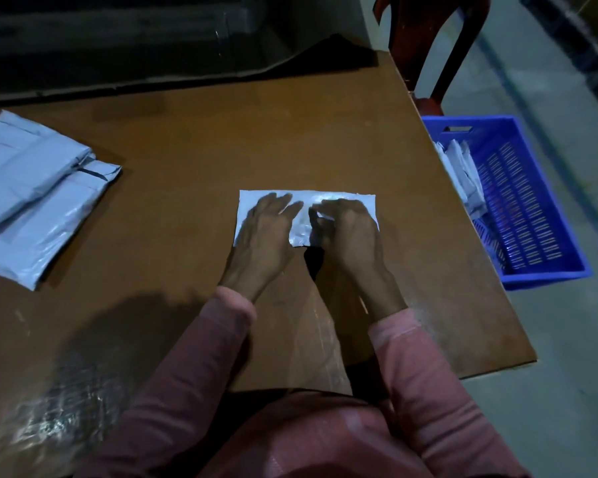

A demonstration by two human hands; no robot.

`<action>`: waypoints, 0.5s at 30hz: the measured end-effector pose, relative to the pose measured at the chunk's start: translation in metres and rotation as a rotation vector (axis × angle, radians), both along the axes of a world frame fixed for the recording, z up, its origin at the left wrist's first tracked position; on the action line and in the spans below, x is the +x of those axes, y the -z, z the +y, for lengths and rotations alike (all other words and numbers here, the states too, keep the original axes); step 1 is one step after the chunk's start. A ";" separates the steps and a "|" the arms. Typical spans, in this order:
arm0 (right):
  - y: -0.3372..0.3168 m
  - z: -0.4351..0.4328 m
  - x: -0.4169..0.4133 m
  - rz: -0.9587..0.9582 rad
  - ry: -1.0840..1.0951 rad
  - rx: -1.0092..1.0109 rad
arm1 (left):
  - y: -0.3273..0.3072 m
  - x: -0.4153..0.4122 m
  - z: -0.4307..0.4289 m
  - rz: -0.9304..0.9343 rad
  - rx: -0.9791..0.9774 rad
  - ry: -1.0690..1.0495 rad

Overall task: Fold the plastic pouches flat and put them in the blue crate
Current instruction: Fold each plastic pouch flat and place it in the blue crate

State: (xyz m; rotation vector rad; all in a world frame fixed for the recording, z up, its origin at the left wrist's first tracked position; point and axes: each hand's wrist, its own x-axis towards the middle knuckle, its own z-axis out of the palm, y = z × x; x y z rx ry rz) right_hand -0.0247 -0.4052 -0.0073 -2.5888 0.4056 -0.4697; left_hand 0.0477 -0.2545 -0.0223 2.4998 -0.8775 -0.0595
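Note:
A folded white plastic pouch [304, 196] lies flat in the middle of the brown table [204, 139]. My left hand [265, 229] presses on its left half with straight, spread fingers. My right hand [347, 232] lies on its right half, fingers bent down onto the plastic near the middle crease. A stack of unfolded pale pouches [38, 198] sits at the table's left edge. The blue crate [532, 270] stands on the floor to the right of the table, with several folded pouches [463, 177] leaning against its near-left wall.
A dark red chair [428, 46] stands behind the table's far right corner. Dark sheeting [152, 46] covers the back of the table. Clear tape shines on the cardboard surface near my body. Grey floor stretches to the right of the crate.

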 end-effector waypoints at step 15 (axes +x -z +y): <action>0.050 -0.005 0.002 0.216 -0.120 -0.057 | 0.037 0.017 0.012 -0.015 0.252 0.154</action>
